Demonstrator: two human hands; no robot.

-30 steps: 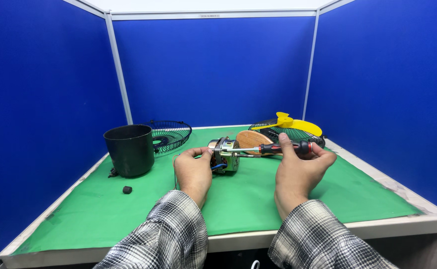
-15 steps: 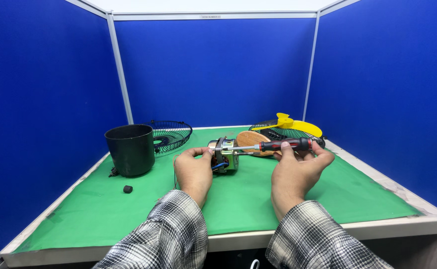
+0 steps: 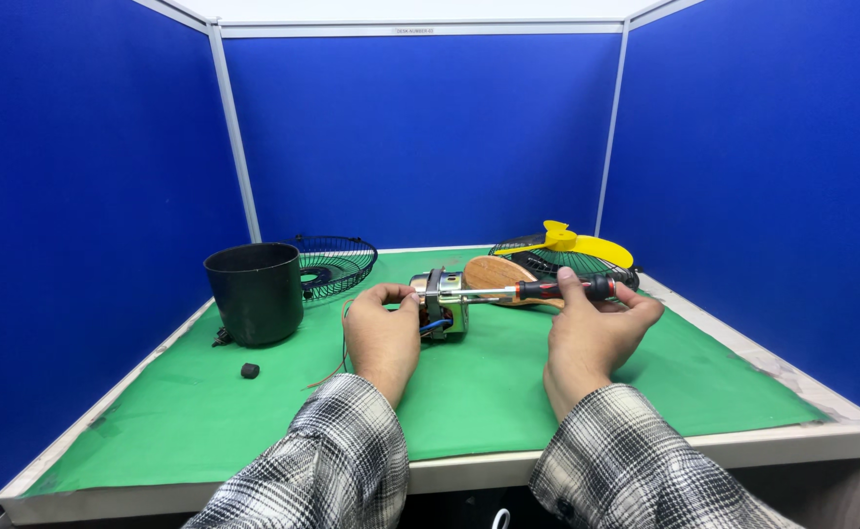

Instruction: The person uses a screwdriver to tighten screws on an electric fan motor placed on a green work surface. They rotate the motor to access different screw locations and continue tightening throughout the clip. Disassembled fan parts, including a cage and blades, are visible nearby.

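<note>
Hands, left (image 3: pixel 383 331) gripping motor (image 3: pixel 442 302), right (image 3: pixel 597 333) gripping screwdriver (image 3: pixel 548 289)

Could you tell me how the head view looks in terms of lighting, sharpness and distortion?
Head view: even overhead light, soft shadows, no glare. Motor, screwdriver, left hand and right hand are sharp. Wide-angle lens bows the partition posts.

The motor (image 3: pixel 442 304) sits at the centre of the counter (image 3: pixel 489 392); the pot (image 3: pixel 254 292) stands to its left, with a grille (image 3: pixel 337 263) behind it; the small knob (image 3: pixel 250 370) lies before the pot; the fan blade (image 3: pixel 572 245) rests on a second grille (image 3: pixel 548 264) at rear right.
</note>
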